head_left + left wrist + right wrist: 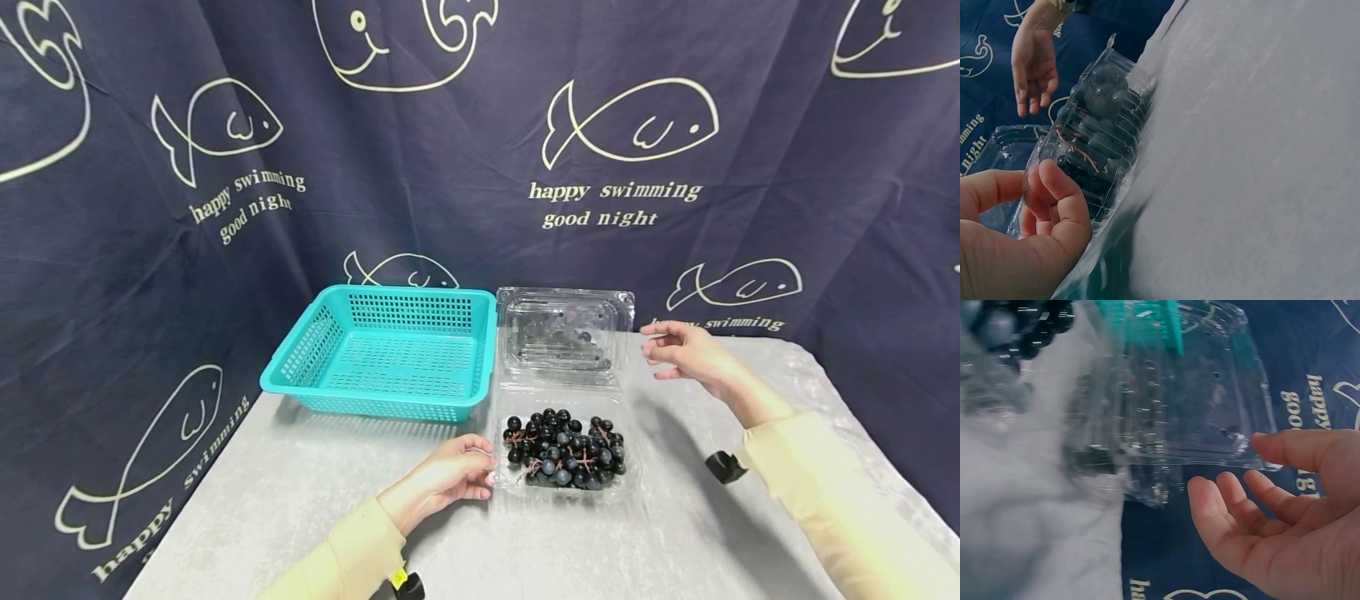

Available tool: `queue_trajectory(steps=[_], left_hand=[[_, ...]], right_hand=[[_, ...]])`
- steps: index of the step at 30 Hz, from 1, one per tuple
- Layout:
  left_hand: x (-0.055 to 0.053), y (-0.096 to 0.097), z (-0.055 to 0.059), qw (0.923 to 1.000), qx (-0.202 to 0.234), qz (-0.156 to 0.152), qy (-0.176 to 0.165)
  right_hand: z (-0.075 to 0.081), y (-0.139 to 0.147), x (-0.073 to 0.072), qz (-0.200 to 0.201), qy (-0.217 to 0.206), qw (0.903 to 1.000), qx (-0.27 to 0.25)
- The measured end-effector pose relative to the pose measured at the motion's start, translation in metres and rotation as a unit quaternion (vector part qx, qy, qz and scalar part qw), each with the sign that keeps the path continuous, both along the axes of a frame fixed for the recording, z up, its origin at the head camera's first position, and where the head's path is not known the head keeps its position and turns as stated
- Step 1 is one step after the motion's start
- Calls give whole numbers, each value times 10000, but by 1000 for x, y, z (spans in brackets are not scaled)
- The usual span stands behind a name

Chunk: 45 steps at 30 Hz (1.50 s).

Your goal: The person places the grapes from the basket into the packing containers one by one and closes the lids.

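A clear plastic clamshell box [558,390] lies on the table with its lid [566,333] raised at the back. Dark grapes [566,450] on brown stems fill the near half. My left hand [450,472] pinches the box's left rim between thumb and curled fingers, as the left wrist view [1029,231] also shows. To the right of the lid, my right hand [693,360] hovers with fingers loosely extended, holding nothing. In the right wrist view its thumb [1297,449] is close to the lid's edge; whether they touch I cannot tell.
A turquoise plastic basket [382,406] with perforated walls stands left of the box, near the lid. Behind the grey-white table [315,492] hangs a dark blue curtain [450,200] printed with fish and lettering.
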<state>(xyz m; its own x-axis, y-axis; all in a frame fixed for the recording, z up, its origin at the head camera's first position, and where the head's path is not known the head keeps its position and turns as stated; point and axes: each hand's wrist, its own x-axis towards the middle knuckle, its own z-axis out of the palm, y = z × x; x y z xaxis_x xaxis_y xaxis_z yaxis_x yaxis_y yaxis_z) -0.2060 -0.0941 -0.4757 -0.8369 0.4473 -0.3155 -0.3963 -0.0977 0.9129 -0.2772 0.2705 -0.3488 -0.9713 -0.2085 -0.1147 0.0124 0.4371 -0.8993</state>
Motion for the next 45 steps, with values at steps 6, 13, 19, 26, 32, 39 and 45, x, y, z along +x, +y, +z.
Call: queue_trajectory(steps=[6,13,19,26,32,39,45], left_hand=[[-1,0,0,10000,1,-18,1],[-1,-1,0,10000,17,-20,-22],[-1,-1,-1,10000,50,-19,-44],[-1,-1,-1,10000,71,-17,-45],[-1,-1,-1,9999,88,-26,-51],[-1,-1,0,9999,94,-36,-58],[-1,0,0,9999,88,-33,-60]], right_hand=[[16,-2,-11,-152,103,9998,-27],[26,-9,-23,-298,218,9993,6],[25,-16,-36,-607,497,9969,2],[23,-19,-47,-690,558,9960,97],[22,-21,-54,-628,658,9951,380],[20,-23,-61,-568,904,9918,700],[23,-26,-64,-496,1208,9886,751]])
